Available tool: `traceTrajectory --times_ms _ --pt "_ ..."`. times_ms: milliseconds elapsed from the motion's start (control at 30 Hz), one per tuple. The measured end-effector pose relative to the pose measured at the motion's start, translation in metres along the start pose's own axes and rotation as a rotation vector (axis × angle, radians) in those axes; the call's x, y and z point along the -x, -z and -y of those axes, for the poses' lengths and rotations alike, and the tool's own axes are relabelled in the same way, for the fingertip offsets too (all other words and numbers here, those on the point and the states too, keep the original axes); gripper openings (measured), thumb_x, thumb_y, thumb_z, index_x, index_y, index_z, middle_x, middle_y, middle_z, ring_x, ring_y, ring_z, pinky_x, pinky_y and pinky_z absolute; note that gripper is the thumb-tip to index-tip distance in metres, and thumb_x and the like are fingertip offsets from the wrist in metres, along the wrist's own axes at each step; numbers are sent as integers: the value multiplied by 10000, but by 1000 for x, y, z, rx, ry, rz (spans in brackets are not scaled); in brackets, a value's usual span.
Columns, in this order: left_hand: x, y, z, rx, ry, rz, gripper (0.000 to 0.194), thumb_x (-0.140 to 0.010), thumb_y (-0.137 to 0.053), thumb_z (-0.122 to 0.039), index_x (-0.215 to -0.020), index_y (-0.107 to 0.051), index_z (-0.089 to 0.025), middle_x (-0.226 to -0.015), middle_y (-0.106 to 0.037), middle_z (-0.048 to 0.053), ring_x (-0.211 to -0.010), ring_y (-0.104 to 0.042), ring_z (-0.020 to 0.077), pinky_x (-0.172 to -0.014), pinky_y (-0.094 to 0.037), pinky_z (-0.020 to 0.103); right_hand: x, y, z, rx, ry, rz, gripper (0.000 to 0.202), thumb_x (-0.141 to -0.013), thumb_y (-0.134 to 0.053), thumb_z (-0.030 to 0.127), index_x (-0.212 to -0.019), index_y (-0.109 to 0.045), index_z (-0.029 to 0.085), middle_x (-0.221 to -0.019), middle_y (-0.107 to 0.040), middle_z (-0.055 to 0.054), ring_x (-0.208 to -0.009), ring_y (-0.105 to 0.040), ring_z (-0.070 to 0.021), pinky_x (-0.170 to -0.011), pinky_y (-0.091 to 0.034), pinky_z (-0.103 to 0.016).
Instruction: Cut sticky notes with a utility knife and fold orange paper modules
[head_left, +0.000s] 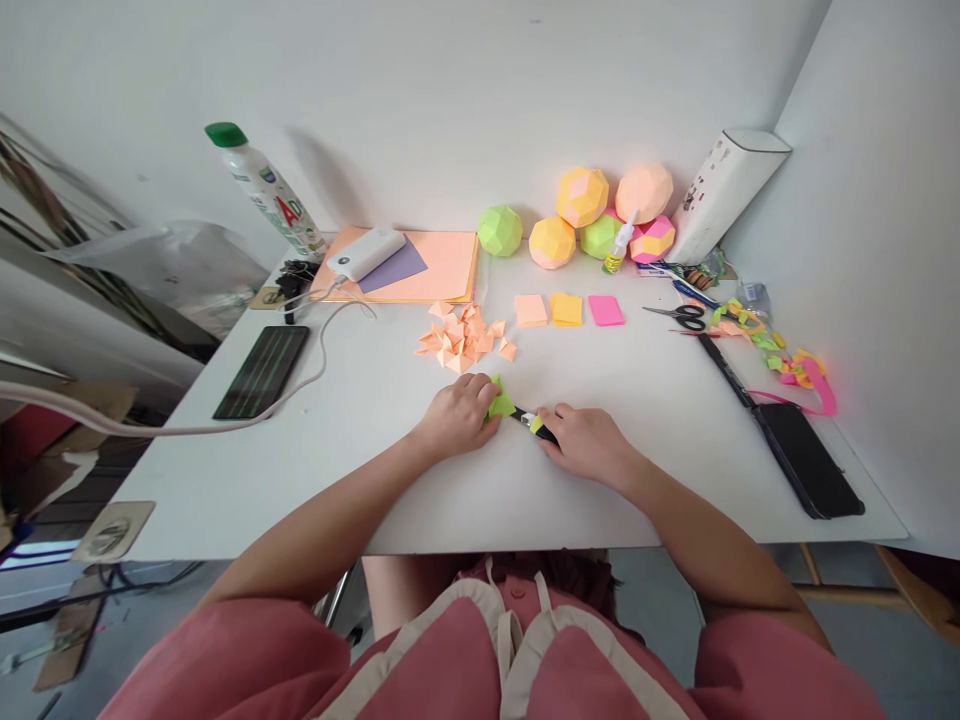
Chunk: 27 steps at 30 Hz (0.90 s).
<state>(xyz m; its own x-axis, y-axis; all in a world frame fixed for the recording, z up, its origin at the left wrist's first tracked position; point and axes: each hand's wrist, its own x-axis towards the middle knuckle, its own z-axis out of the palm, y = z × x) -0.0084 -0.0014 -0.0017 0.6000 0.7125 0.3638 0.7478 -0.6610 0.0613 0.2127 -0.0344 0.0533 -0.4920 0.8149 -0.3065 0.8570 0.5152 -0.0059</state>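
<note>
- My left hand is curled, its fingertips pinching a small green paper piece flat on the white table, near the middle of the near edge
- My right hand is closed around a dark tool with a yellow-green band, its tip touching the green paper just to the left
- A heap of folded peach paper units lies just beyond my left hand
- Farther off, three sticky-note pads sit in a row: peach, yellow, pink
- Paper polyhedra stand against the far wall, a glue bottle among them
- Scissors lie to the right, a phone to the left
</note>
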Motion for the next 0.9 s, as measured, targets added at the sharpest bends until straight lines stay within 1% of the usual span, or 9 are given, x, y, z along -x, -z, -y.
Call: traceTrajectory --times_ms 100,267,433,600,733,900 --pt "0 -1 0 2 13 7 199 -792 -488 -262 -973 -482 -180 -906 -572 86 -805 -556 225 -606 -468 329 0 -1 -3 -8 -1 -5 499 -906 -360 379 -1343 -428 149 -1098 -620 -133 -801 -633 -229 -618 -430 -308" --pt "0 0 0 6 12 24 197 -793 -483 -257 -973 -480 -177 -912 -574 88 -808 -553 227 -605 -472 328 0 -1 -8 -8 -17 -11 476 -894 -371 367 -1312 -465 160 -1040 -640 -113 -754 -632 -225 -588 -418 -305" --pt "-1 1 -1 -6 7 25 194 -792 -492 -258 -967 -481 -176 -912 -573 87 -802 -554 224 -604 -468 326 -7 -2 -2 -8 -10 -41 498 -904 -349 370 -1335 -436 136 -1092 -624 -130 -773 -630 -224 -592 -417 -305" --pt "-1 2 -1 0 -3 -2 198 -792 -496 -248 -973 -472 -171 -911 -576 86 -793 -551 220 -605 -467 324 -9 -3 -4 -24 -21 -37 501 -909 -338 379 -1344 -431 147 -1102 -621 -133 -800 -629 -227 -612 -420 -302" --pt "-1 2 -1 6 -15 1 196 -792 -497 -245 -971 -470 -170 -907 -573 90 -786 -547 221 -591 -460 320 -11 -2 -4 -19 -35 -46 499 -901 -349 374 -1331 -448 143 -1088 -629 -128 -784 -630 -228 -602 -420 -303" --pt "-1 2 -1 3 1 16 197 -793 -489 -253 -974 -474 -177 -905 -569 89 -797 -551 227 -603 -469 332 -17 -1 0 -30 -54 -42 515 -904 -346 382 -1356 -421 148 -1136 -612 -141 -822 -626 -223 -620 -419 -289"
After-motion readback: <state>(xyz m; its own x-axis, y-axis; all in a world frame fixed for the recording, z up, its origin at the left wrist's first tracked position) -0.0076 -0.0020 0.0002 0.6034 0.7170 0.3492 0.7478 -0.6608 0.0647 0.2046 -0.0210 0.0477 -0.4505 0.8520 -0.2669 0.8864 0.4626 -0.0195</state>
